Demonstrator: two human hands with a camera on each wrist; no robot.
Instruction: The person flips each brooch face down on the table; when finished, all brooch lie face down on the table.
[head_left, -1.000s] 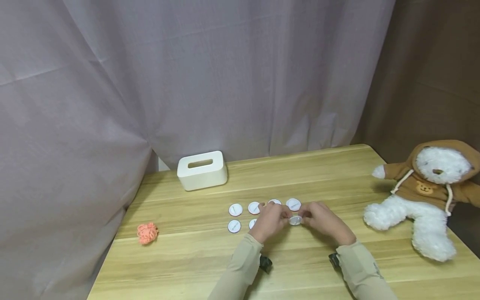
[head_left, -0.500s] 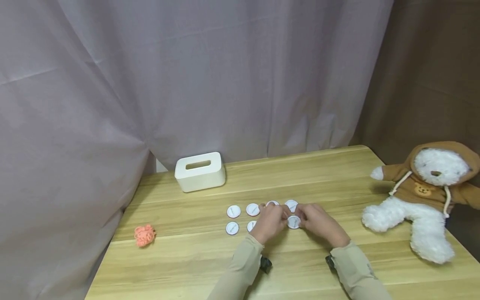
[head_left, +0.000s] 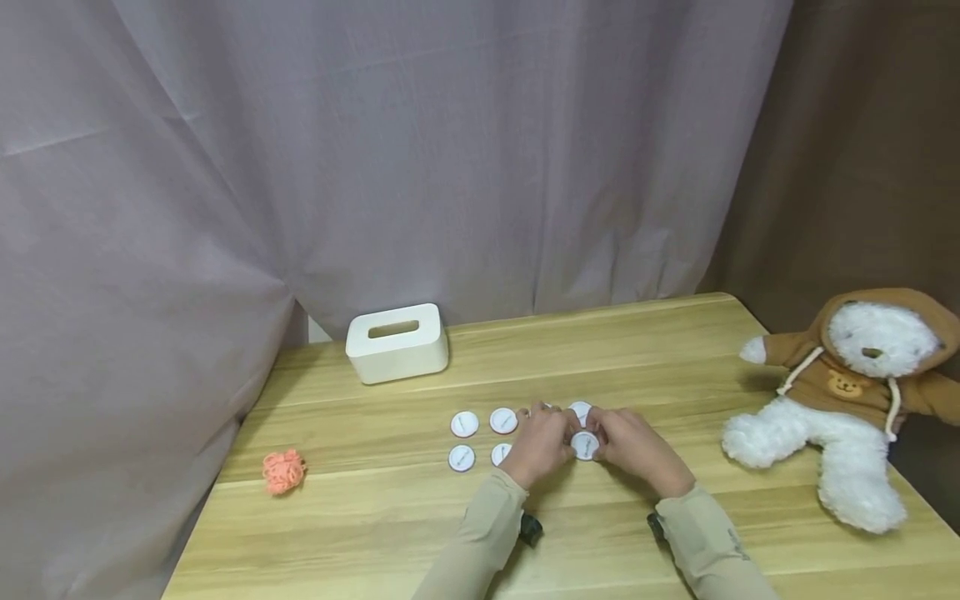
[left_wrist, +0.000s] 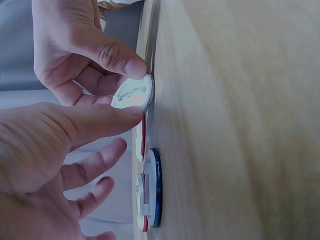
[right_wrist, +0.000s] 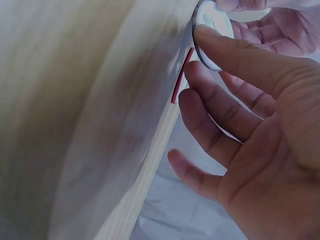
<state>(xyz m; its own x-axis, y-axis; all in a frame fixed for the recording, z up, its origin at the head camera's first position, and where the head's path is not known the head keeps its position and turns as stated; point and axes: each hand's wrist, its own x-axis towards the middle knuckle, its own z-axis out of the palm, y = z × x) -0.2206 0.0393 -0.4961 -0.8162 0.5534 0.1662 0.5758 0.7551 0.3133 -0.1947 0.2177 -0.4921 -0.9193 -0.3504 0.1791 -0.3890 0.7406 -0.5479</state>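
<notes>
Both hands hold one round pin-back button badge (head_left: 585, 446), its white back with the metal pin turned up. My left hand (head_left: 542, 446) grips its left edge, the thumb lying along the rim in the left wrist view. On the opposite edge, my right hand (head_left: 633, 446) pinches the badge (right_wrist: 215, 20) between thumb and fingers. In the left wrist view the badge (left_wrist: 135, 94) is tilted, close over the table. Several more badges lie pin side up in two rows, such as one at the far left (head_left: 464, 424) and a blue-rimmed one (left_wrist: 156, 190). My left hand partly hides some.
A cream tissue box (head_left: 397, 346) stands near the table's back edge. At the left lies a coral-coloured yarn tuft (head_left: 284, 472). A white plush bear (head_left: 847, 400) in a brown hoodie sits at the right. Grey curtain (head_left: 450, 167) hangs behind the wooden table (head_left: 360, 533).
The held badge has turned from a steep tilt so that its white back shows rounder in the head view. Both hands keep their hold and stay near the same spot.
</notes>
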